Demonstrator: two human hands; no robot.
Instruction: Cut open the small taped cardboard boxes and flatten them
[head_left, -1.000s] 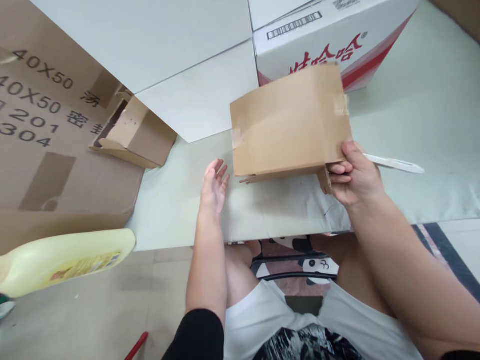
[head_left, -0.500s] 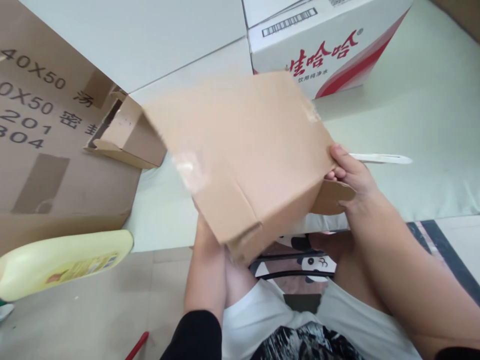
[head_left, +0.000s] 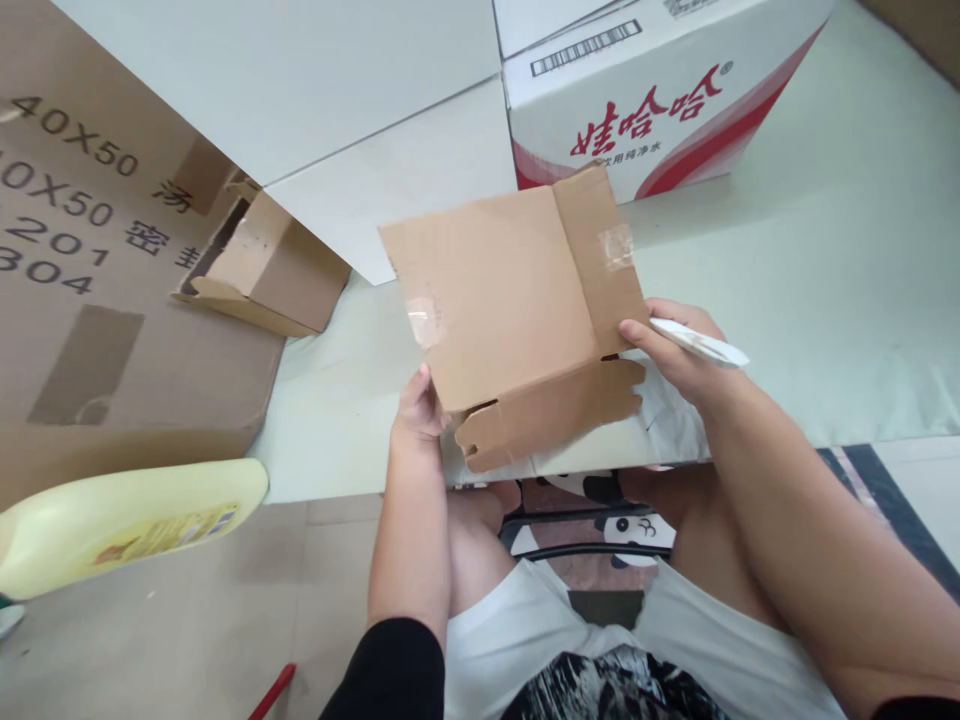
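1. Hands: 2 (one left hand [head_left: 420, 408], one right hand [head_left: 679, 345]).
2. Folded cardboard piece [head_left: 502, 300]: quantity 1.
3. Clear tape patches [head_left: 616, 247] on the cardboard: 2 visible.
4. Slender white implement [head_left: 701, 343]: quantity 1.
5. Brown cartons at left: 2, comprising one large printed carton [head_left: 187, 360] and one small open box [head_left: 289, 260].
6. Red-lettered white carton [head_left: 652, 130]: quantity 1.
7. Linear barcode [head_left: 586, 47] on that carton: quantity 1.
8. Plain white boxes [head_left: 300, 80]: quantity cannot be determined.
9. Yellow bottle [head_left: 150, 520]: quantity 1.
10. Red object [head_left: 274, 690], partly visible: quantity 1.

Left grip [head_left: 420, 408] and right grip [head_left: 679, 366] hold the taped cardboard [head_left: 502, 300]
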